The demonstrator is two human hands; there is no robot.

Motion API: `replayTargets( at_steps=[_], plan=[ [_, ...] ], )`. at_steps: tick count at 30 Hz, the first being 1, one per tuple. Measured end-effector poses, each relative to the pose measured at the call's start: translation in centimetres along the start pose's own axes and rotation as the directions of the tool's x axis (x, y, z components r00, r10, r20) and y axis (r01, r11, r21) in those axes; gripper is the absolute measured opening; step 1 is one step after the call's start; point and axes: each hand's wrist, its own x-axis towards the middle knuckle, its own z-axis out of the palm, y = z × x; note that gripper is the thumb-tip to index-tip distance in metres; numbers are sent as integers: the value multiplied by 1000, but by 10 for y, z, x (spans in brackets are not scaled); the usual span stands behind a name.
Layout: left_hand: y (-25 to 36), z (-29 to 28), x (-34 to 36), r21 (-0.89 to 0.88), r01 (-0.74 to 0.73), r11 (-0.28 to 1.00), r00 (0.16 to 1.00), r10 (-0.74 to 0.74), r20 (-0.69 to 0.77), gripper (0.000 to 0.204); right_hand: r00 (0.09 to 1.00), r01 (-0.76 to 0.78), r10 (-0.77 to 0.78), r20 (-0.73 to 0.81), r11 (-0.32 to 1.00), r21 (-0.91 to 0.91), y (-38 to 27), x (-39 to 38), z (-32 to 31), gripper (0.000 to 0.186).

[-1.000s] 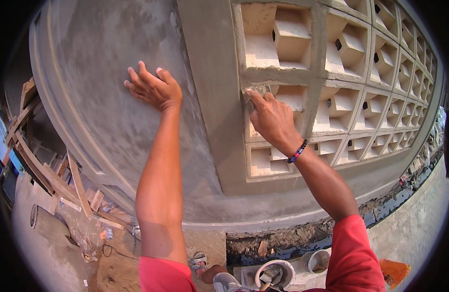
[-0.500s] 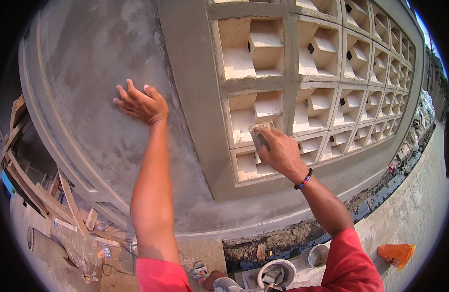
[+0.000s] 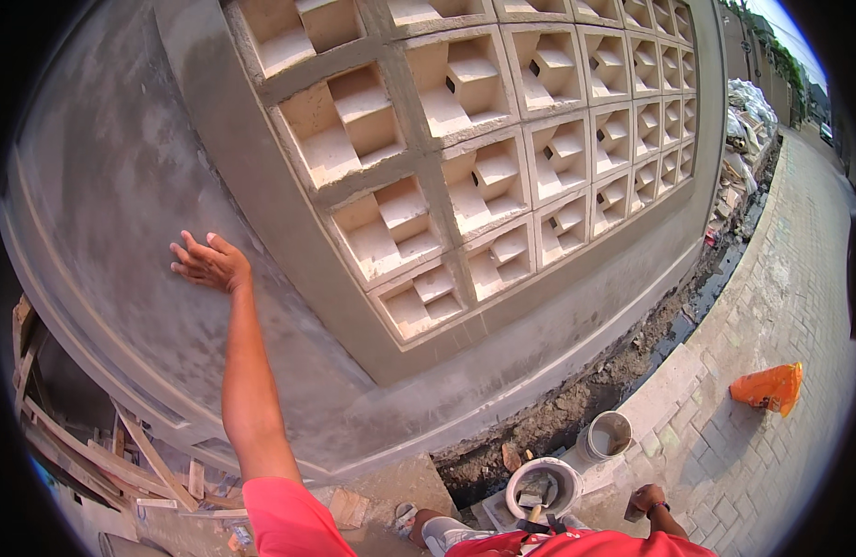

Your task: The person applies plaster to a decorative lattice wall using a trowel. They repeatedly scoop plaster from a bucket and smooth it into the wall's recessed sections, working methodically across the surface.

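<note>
My left hand [image 3: 212, 263] rests against the smooth grey plastered wall [image 3: 122, 186], fingers spread. Low at my right side, away from the wall, my right hand [image 3: 648, 498] is closed around a small flat grey pad [image 3: 633, 511]. Only an edge of the pad shows, and I cannot tell what it is made of. Between the wall's flat part and the walkway runs a panel of cream ventilation blocks [image 3: 491, 176] framed by a grey plaster border [image 3: 302, 278].
A round white bucket [image 3: 567, 483] with tools in it stands near my feet, beside a second pale bucket [image 3: 606, 436]. A muddy trench [image 3: 576, 408] follows the wall's base. An orange bag [image 3: 767, 388] lies on the pavers [image 3: 725, 464]. Wooden boards [image 3: 149, 455] lean at the left.
My right hand has dropped from the vent blocks to my side with the pad. The view has swung right and down. My left hand stays on the wall.
</note>
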Motion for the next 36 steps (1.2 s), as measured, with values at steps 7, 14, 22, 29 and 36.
replayTargets(
  at_steps=[7, 14, 22, 29, 36],
  plan=[
    [-39, -105, -84, -170, 209, 963, 761, -50, 647, 54, 983, -144, 142, 118, 990, 10, 169, -3, 114, 20],
    [-172, -398, -350, 653, 459, 602, -594, -339, 730, 45, 964, -262, 227, 140, 703, 661, 100, 38, 108, 14],
    [-142, -720, -445, 850, -58, 523, -517, -744, 423, 34, 984, -161, 76, 163, 773, 613, 47, 85, 28, 25],
    [-127, -761, -428, 929, 264, 260, -566, -738, 367, 34, 958, 117, -196, 211, 935, 334, -4, 114, 30, 27],
    [-127, -736, -411, 836, 511, 200, -603, -609, 515, 34, 909, 288, -410, 72, 744, 602, -51, 159, 81, 22]
  ],
)
